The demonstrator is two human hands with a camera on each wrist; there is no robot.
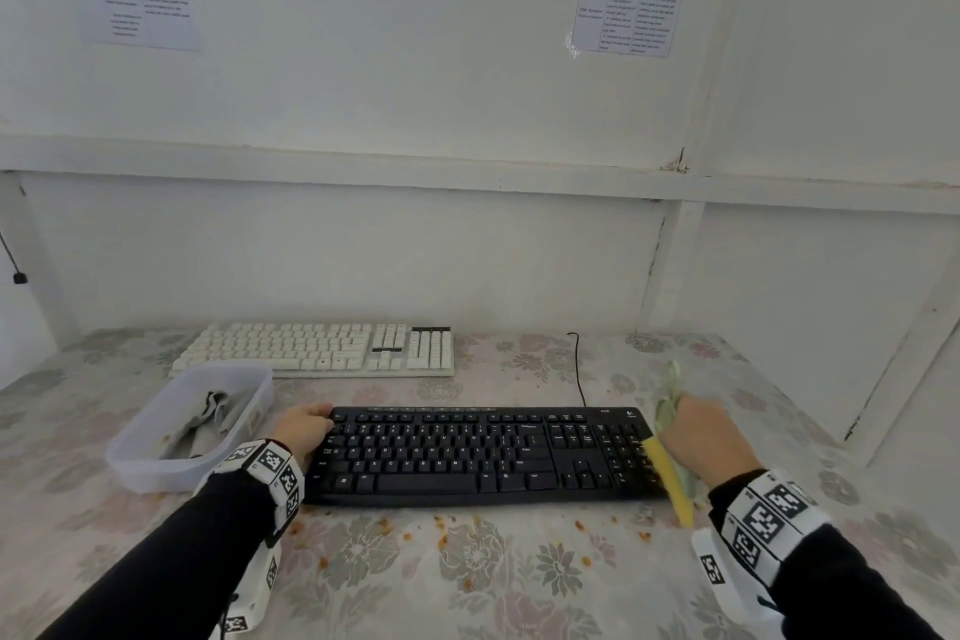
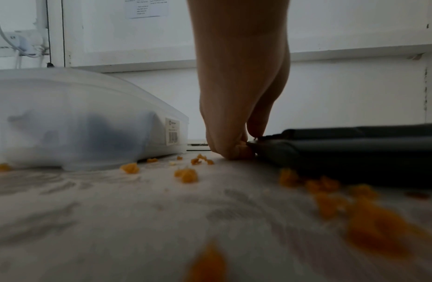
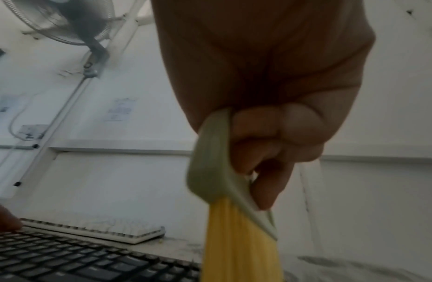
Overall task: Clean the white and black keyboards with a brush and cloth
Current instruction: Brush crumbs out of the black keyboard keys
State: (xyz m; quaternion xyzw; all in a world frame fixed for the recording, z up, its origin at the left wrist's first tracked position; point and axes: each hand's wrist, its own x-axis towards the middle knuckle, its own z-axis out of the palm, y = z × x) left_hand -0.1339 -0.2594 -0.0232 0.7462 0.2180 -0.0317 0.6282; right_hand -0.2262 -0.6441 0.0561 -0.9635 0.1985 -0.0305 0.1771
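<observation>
While brushing went on at the near keyboard, saw a clear tub (image 1: 156, 437) at far left holding a grey cloth (image 1: 210, 413), well apart from the work. Next right, left hand (image 1: 306, 429) with grip curled on the left end of the black keyboard (image 1: 467, 457), pinning it to the bench (image 1: 519, 582). Behind, white keyboard (image 1: 317, 348) untouched. Orange crumbs (image 1: 441, 533) strewn along the front edge. Farthest right, right hand (image 1: 696, 437) with grip wrapped tight round the brush (image 1: 670, 478), yellow bristles at the number pad. Judged best: short strokes toward the front edge, steady hold on the left, bristles angled between the keys
</observation>
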